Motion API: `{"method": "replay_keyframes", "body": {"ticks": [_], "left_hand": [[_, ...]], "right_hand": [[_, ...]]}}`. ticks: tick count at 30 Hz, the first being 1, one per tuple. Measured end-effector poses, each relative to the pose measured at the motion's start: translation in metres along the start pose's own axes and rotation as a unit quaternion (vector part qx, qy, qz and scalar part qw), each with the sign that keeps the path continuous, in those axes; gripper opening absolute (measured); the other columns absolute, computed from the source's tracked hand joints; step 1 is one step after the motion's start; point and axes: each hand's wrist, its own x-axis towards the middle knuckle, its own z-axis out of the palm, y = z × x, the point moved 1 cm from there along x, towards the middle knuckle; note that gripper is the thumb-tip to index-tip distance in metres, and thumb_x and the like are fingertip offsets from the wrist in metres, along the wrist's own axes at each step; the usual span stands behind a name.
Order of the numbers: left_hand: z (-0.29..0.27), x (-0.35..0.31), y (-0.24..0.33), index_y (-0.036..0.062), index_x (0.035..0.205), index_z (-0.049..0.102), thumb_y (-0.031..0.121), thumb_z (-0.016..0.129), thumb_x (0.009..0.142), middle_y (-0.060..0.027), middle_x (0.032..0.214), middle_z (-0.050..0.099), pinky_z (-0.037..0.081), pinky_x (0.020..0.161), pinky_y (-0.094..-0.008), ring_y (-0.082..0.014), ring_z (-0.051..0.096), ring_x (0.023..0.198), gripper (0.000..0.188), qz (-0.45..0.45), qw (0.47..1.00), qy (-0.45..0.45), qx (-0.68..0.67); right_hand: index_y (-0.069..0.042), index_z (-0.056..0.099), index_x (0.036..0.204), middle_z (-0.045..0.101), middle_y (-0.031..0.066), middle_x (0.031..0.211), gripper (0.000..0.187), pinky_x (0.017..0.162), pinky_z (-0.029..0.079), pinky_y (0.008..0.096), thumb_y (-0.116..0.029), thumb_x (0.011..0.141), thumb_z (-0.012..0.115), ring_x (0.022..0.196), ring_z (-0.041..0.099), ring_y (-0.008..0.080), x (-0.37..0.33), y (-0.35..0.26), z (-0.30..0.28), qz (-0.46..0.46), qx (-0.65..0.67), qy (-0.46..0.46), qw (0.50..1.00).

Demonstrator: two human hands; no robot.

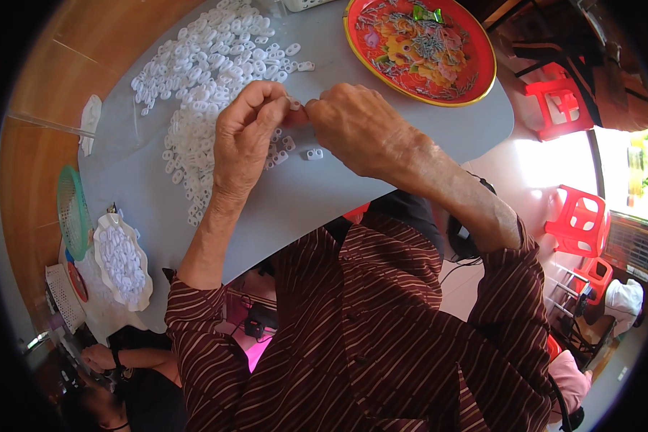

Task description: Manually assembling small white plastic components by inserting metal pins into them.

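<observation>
At the left, a dish (147, 281) held many white pieces (121, 259), perhaps the finished share. A large loose heap (209, 72) on the desk (288, 209) suggested much was left. The left hand (246, 133) pinched one piece (294, 104); the right hand (360, 126) curled just beside it, whether grasping anything I couldn't tell. Rightmost, a tray (487, 61) held plentiful gray bits (435, 47).

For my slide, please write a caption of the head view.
Left hand pinches a small white piece beside the right hand, near a heap of white pieces and a red tray.
</observation>
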Motion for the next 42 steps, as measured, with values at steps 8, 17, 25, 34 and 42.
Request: {"method": "replay_keyframes", "body": {"ticks": [8, 17, 25, 34, 42], "left_hand": [[-0.011, 0.004, 0.011, 0.0, 0.092, 0.059, 0.012, 0.053, 0.09, -0.0046, 0.079, 0.063, 0.047, 0.073, -0.024, -0.0099, 0.059, 0.075, 0.013, 0.043, 0.997, 0.055, 0.023], [-0.006, 0.006, 0.011, 0.0006, 0.09, 0.058, 0.01, 0.052, 0.09, -0.0048, 0.078, 0.063, 0.046, 0.071, -0.0242, -0.0094, 0.057, 0.074, 0.012, 0.052, 0.998, 0.026, 0.021], [-0.005, 0.001, 0.006, 0.0009, 0.093, 0.055, 0.011, 0.048, 0.092, -0.0055, 0.083, 0.062, 0.044, 0.074, -0.0233, -0.0095, 0.055, 0.077, 0.013, 0.024, 0.999, -0.011, 0.037], [0.018, -0.009, -0.003, 0.0019, 0.091, 0.056, 0.013, 0.052, 0.091, -0.0024, 0.078, 0.063, 0.045, 0.07, -0.0217, -0.0059, 0.055, 0.074, 0.012, -0.032, 0.996, -0.045, 0.07], [0.02, -0.009, -0.005, 0.0003, 0.094, 0.057, 0.012, 0.052, 0.092, -0.0028, 0.077, 0.061, 0.046, 0.068, -0.022, -0.0069, 0.056, 0.073, 0.013, -0.012, 0.996, -0.05, 0.08]], "right_hand": [[0.004, 0.058, 0.077, 0.058, 0.0178, 0.07, 0.006, 0.061, 0.05, 0.0431, 0.002, 0.071, 0.056, 0.069, 0.061, 0.0366, 0.008, -0.001, 0.004, -0.022, 0.011, 0.017, 1.0], [-0.002, 0.065, 0.078, 0.064, 0.0147, 0.078, 0.008, 0.064, 0.053, 0.0372, -0.002, 0.071, 0.062, 0.076, 0.066, 0.0294, 0.007, -0.018, -0.002, -0.055, -0.112, -0.044, 0.991], [0.003, 0.057, 0.076, 0.058, 0.015, 0.068, 0.008, 0.059, 0.051, 0.0349, 0.0, 0.068, 0.06, 0.063, 0.061, 0.0302, -0.01, 0.013, 0.012, 0.006, 0.095, 0.134, 0.986], [0.002, 0.064, 0.09, 0.062, 0.0016, 0.072, 0.013, 0.058, 0.047, 0.0219, -0.009, 0.085, 0.063, 0.063, 0.055, 0.0059, -0.029, 0.022, 0.013, 0.194, 0.537, 0.1, 0.815], [-0.001, 0.061, 0.1, 0.062, 0.001, 0.082, 0.015, 0.067, 0.046, 0.0216, -0.011, 0.088, 0.062, 0.072, 0.055, 0.0066, -0.025, 0.02, 0.026, 0.146, 0.607, 0.17, 0.762]]}}
